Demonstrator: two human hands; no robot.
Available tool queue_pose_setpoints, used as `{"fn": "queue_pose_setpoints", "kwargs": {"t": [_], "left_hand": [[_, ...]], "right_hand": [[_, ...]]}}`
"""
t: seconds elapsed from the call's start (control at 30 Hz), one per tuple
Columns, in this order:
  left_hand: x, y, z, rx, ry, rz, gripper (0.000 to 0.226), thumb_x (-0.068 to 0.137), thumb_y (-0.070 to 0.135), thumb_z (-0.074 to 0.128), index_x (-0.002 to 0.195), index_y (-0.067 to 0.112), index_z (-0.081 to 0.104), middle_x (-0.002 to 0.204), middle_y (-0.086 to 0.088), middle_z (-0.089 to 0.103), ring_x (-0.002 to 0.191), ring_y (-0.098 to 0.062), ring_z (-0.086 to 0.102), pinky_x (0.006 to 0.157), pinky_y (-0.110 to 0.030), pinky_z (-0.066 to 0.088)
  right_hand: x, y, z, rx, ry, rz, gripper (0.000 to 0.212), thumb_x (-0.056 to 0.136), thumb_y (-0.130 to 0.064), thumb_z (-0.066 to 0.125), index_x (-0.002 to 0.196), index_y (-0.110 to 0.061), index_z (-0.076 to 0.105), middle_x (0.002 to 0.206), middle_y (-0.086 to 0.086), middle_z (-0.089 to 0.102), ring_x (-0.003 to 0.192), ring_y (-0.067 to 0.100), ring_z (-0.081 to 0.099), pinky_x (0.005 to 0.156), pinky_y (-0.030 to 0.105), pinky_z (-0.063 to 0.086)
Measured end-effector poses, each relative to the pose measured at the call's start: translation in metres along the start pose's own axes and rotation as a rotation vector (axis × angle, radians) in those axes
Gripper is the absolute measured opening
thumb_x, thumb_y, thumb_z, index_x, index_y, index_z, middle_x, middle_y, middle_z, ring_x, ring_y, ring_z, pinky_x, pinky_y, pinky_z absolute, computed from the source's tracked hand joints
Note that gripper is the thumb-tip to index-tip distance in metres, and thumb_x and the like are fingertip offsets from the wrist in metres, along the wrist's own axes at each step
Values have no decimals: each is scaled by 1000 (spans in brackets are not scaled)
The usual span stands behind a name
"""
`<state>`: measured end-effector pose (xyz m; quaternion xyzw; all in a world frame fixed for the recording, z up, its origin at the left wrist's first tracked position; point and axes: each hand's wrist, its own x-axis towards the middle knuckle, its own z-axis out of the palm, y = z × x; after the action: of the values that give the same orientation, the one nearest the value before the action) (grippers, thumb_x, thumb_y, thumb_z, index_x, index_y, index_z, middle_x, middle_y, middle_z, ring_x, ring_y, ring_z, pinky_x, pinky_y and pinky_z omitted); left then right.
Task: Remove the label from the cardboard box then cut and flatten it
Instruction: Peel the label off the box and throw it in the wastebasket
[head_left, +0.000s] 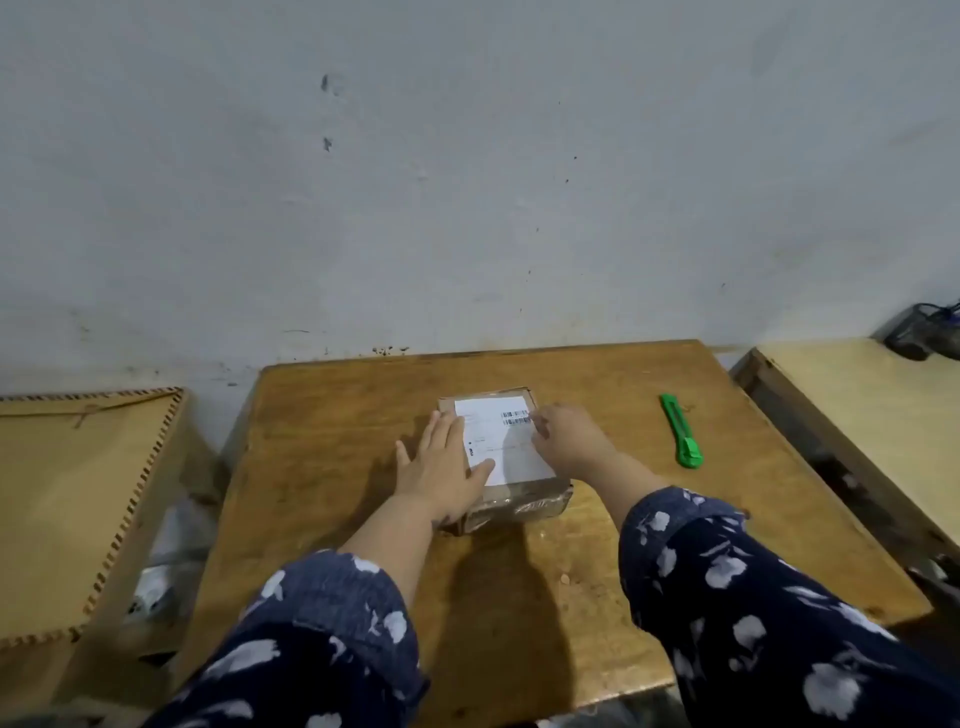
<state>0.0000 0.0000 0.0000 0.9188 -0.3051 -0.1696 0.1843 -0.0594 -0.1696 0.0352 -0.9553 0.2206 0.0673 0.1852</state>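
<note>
A small taped cardboard box (524, 501) lies in the middle of a wooden table (597, 561). A white label (498, 431) with barcodes covers most of its top. My left hand (441, 467) lies flat on the box's left side, fingers straight, pressing the label's left edge. My right hand (569, 436) is at the label's right edge, its fingertips curled at the far right corner near the barcodes; whether they pinch the label cannot be told. A green utility knife (680, 431) lies on the table to the right of the box.
A wall stands right behind the table. A wooden crate lid with finger joints (78, 499) sits to the left, lower down. A lighter table (883, 415) stands at the right with a dark object (924, 332) on its far corner.
</note>
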Motion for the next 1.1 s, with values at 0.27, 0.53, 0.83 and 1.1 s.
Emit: {"fn": "queue_pose_setpoints", "kwargs": {"t": [0.27,0.53,0.83,1.1], "left_hand": [[29,-2,14,179,33,-27,95,85,76,21,152,18,-13,158,3,-24,144,-12,-23,114,-56,-13],[28,-3,18,218,94,-34,96,84,77,21,152,17,-11,160,4,-20,145,-10,-22,115,-56,-13],[28,-4,21,198,112,-30,96,84,77,21,152,16,-10,160,5,-20,144,-9,-23,115,-58,-12],[29,-4,21,214,118,-31,96,84,76,21,152,16,-10,160,4,-20,144,-10,-24,115,-58,-11]], "right_hand": [[44,10,2,29,91,-66,38,96,-19,48,133,-11,51,139,12,43,132,29,34,106,39,35],[59,18,6,16,188,-129,24,94,-21,53,107,-8,67,110,7,58,106,25,53,83,36,49],[68,15,8,71,203,-85,16,92,-23,57,102,-13,65,105,3,56,97,22,53,72,30,44],[74,14,12,8,193,-77,18,94,-26,52,103,-14,63,108,3,57,103,23,50,81,35,45]]}}
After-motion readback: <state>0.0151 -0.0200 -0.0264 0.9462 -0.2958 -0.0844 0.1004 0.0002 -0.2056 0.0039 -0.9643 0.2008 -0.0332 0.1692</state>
